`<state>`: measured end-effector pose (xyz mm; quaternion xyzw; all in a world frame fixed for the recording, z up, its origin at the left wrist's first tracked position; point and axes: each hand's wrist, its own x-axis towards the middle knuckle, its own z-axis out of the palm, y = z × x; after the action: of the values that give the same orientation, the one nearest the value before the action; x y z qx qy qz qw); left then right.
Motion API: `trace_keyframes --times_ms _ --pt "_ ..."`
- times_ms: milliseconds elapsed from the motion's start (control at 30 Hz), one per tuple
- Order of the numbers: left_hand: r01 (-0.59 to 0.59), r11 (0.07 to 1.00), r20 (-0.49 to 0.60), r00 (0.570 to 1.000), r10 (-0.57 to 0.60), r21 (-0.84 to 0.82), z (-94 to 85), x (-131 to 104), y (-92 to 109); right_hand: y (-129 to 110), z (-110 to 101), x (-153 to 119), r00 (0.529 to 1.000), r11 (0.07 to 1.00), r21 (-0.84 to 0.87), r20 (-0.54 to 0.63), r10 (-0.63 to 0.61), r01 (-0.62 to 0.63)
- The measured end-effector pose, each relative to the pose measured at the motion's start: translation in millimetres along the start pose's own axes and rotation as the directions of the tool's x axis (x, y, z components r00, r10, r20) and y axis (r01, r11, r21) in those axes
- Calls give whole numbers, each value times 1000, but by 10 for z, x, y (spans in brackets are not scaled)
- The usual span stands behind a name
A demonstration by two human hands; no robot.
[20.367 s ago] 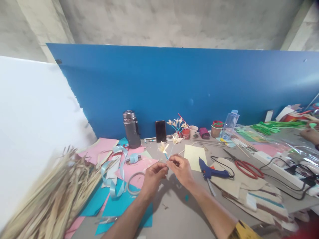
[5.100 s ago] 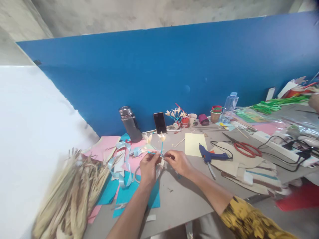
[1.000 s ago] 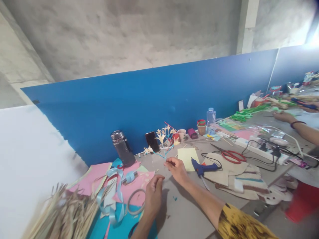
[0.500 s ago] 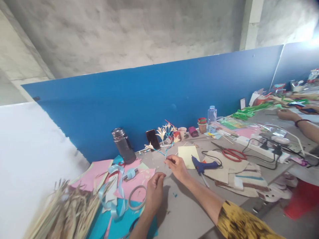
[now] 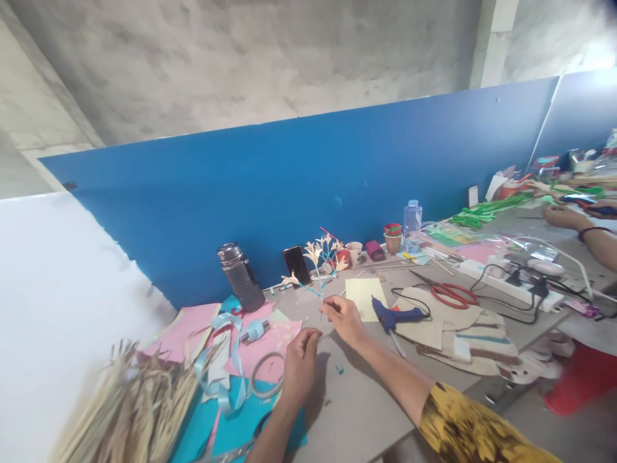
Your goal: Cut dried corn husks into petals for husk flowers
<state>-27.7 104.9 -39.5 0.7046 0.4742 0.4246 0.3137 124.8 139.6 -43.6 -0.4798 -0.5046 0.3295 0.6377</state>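
Note:
My right hand (image 5: pixel 343 319) pinches the lower stem of a branching artificial flower spray (image 5: pixel 314 253). The spray stands upright above my fingertips, with several cream blossoms and light-blue wrapped stems. My left hand (image 5: pixel 301 361) is a little nearer to me on the left, its thumb and fingers pressed together. Whether anything small lies between them is hidden. Just left of that hand is a roll of tape (image 5: pixel 268 375) on pink and teal paper. Scissors (image 5: pixel 241 450) lie partly covered by my left forearm.
A dark thermos (image 5: pixel 241 278) and a propped phone (image 5: pixel 295 265) stand along the blue partition (image 5: pixel 270 186). Right of my hands lie a blue glue gun (image 5: pixel 393 315), red-handled scissors (image 5: pixel 450 294) and a power strip (image 5: pixel 506 283). Dried husks (image 5: pixel 130 405) are piled left. A co-worker's hand (image 5: pixel 562 217) is far right.
The view has shifted slightly, showing more of the scissors at the bottom. My right hand keeps its pinch on the flower stem, and my left hand stays almost in place.

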Motion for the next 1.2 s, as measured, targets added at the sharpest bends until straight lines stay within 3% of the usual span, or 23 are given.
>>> trace_keyframes --times_ms 1200 --pt "-27 1000 -3 1000 27 3 0 -6 -16 -38 25 -54 998 1000 -3 62 11 -11"
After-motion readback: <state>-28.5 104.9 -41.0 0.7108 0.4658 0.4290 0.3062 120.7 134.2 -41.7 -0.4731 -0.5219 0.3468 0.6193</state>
